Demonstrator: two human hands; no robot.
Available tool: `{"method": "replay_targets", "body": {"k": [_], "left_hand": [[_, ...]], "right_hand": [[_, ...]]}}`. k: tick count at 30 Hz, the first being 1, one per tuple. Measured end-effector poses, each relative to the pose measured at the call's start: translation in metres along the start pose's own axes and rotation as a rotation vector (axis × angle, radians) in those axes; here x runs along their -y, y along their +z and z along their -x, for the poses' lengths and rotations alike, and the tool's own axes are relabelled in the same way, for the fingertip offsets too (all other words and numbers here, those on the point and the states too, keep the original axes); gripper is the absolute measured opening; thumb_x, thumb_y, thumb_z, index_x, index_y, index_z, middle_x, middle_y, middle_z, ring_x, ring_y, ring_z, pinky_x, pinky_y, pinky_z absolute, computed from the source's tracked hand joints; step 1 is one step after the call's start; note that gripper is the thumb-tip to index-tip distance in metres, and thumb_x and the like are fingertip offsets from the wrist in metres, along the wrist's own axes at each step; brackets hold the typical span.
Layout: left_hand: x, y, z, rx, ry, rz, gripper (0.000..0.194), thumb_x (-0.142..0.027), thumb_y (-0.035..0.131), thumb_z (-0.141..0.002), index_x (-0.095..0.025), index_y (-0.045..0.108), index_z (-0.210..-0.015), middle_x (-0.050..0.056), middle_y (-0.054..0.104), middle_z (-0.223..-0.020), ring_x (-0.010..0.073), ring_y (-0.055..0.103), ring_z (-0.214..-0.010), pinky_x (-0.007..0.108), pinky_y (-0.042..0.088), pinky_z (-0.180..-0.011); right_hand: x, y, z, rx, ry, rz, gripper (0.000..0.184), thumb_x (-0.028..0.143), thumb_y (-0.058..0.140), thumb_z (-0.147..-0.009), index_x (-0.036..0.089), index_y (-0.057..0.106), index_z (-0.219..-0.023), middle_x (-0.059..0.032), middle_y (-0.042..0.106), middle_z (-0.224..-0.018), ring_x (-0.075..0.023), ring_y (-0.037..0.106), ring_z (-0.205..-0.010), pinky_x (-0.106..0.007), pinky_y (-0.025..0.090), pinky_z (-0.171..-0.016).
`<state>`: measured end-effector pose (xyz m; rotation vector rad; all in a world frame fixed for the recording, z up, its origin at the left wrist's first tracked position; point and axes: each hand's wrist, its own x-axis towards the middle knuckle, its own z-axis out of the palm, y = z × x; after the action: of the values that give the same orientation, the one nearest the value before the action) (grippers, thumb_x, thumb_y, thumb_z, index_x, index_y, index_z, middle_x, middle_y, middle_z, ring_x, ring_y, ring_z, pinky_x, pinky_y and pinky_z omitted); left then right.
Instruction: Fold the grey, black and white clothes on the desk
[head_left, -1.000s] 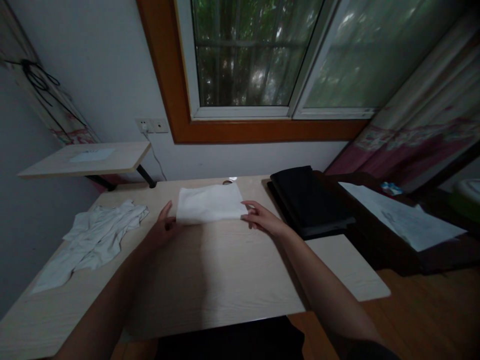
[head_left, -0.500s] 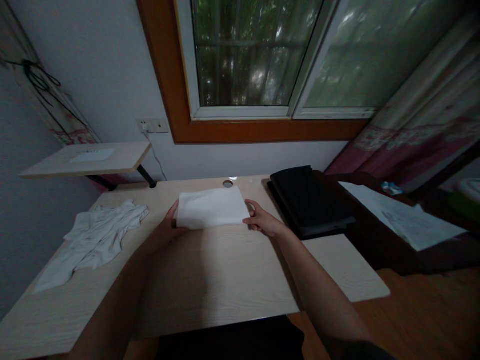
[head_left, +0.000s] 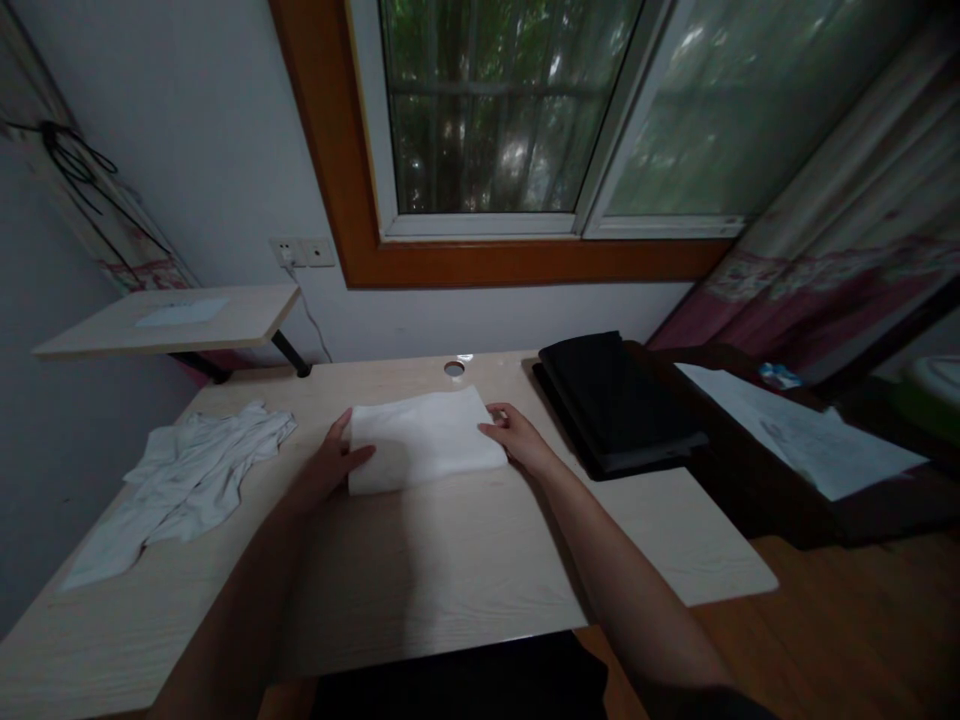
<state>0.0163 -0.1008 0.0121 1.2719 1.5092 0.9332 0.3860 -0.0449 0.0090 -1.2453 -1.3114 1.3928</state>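
A folded white cloth (head_left: 424, 445) lies as a flat rectangle near the middle of the wooden desk (head_left: 465, 570). My left hand (head_left: 330, 462) grips its left edge, with the thumb lying over the top and the fingers at the side. At the right edge, my right hand (head_left: 517, 440) has its thumb on the cloth and its fingers curled at the far side. A crumpled white garment (head_left: 199, 475) is spread on the desk to the left of my left hand.
Folded black fabric (head_left: 619, 400) lies at the right of the desk. A raised shelf (head_left: 255, 315) with a paper on it stands at the back left. Behind the cloth is a round cable hole (head_left: 454, 369). A white sheet (head_left: 795, 430) rests on dark furniture to the right.
The folded cloth has come nearer to me across the desk, and more of its surface shows. Both hands moved with it, and my left thumb now lies over its top.
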Motion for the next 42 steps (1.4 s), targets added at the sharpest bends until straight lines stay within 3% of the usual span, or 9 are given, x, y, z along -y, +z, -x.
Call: {"method": "replay_targets", "body": {"k": [3,9,16,23,27,29,33,36,42], "left_hand": [[-0.002,0.003,0.002,0.001,0.025,0.046,0.111,-0.046,0.081,-0.078,-0.025,0.014,-0.164,0.012,0.070,-0.117,0.0249,0.071,-0.091,0.034,0.058,-0.072],[-0.003,-0.002,0.009,0.048,0.019,-0.059,0.108,-0.049,0.079,-0.079,-0.023,0.019,-0.164,0.012,0.071,-0.109,0.0248,0.070,-0.080,0.033,0.055,-0.063],[-0.009,-0.006,0.015,0.145,0.004,-0.148,0.101,-0.048,0.073,-0.082,-0.023,0.020,-0.164,0.012,0.069,-0.113,0.0215,0.067,-0.079,0.029,0.051,-0.061],[-0.021,-0.021,0.036,0.361,-0.053,-0.203,0.103,-0.044,0.080,-0.076,-0.033,0.026,-0.163,0.014,0.062,-0.130,0.0199,0.065,-0.076,0.026,0.049,-0.055],[-0.023,-0.020,0.035,0.248,-0.032,-0.075,0.103,-0.046,0.078,-0.077,-0.029,0.024,-0.163,0.014,0.065,-0.128,0.0248,0.069,-0.088,0.030,0.054,-0.063],[-0.020,-0.016,0.029,0.160,-0.032,-0.004,0.102,-0.049,0.076,-0.080,-0.026,0.022,-0.164,0.014,0.067,-0.125,0.0264,0.070,-0.094,0.033,0.056,-0.070],[-0.013,-0.009,0.012,0.045,-0.054,0.016,0.106,-0.052,0.076,-0.080,-0.023,0.017,-0.164,0.011,0.072,-0.107,0.0260,0.072,-0.085,0.036,0.056,-0.071],[-0.013,-0.004,0.006,-0.003,0.022,-0.025,0.105,-0.048,0.079,-0.078,-0.020,0.023,-0.162,0.011,0.073,-0.105,0.0258,0.072,-0.085,0.037,0.056,-0.074],[-0.018,-0.001,0.000,-0.133,0.158,-0.005,0.094,-0.045,0.077,-0.079,-0.021,0.032,-0.159,0.008,0.074,-0.104,0.0257,0.071,-0.089,0.036,0.056,-0.078]], "right_hand": [[0.002,-0.003,0.004,0.068,-0.036,-0.067,0.065,0.045,0.083,-0.069,0.025,0.052,-0.122,0.0071,0.056,-0.074,-0.0107,0.051,-0.057,-0.021,0.037,-0.050],[0.015,-0.015,0.021,0.231,-0.017,-0.127,0.068,0.040,0.083,-0.070,0.028,0.051,-0.129,0.0031,0.065,-0.087,-0.0162,0.061,-0.075,-0.026,0.045,-0.067],[0.008,-0.021,0.015,0.268,0.016,-0.092,0.056,0.040,0.081,-0.076,0.025,0.059,-0.125,0.0078,0.049,-0.075,-0.0108,0.047,-0.065,-0.021,0.034,-0.058],[0.017,-0.037,0.025,0.594,0.194,0.006,0.051,0.036,0.087,-0.072,0.024,0.069,-0.118,0.0047,0.052,-0.078,-0.0100,0.048,-0.066,-0.019,0.035,-0.055],[0.015,-0.033,0.025,0.490,0.216,-0.043,0.056,0.041,0.086,-0.073,0.030,0.067,-0.124,0.0035,0.055,-0.084,-0.0115,0.055,-0.073,-0.020,0.044,-0.060],[0.011,-0.028,0.022,0.386,0.164,-0.067,0.057,0.043,0.085,-0.074,0.031,0.066,-0.126,0.0030,0.056,-0.087,-0.0124,0.057,-0.076,-0.020,0.046,-0.061],[0.002,-0.017,0.015,0.279,0.004,-0.097,0.050,0.041,0.083,-0.076,0.028,0.066,-0.121,0.0003,0.065,-0.102,-0.0147,0.060,-0.086,-0.022,0.048,-0.068],[0.001,-0.009,0.012,0.260,-0.064,-0.129,0.045,0.037,0.083,-0.074,0.027,0.067,-0.115,-0.0009,0.067,-0.109,-0.0178,0.063,-0.094,-0.027,0.050,-0.079],[0.002,0.004,-0.001,0.084,-0.197,-0.117,0.040,0.039,0.079,-0.077,0.026,0.069,-0.115,-0.0013,0.067,-0.102,-0.0170,0.060,-0.086,-0.027,0.047,-0.075]]}}
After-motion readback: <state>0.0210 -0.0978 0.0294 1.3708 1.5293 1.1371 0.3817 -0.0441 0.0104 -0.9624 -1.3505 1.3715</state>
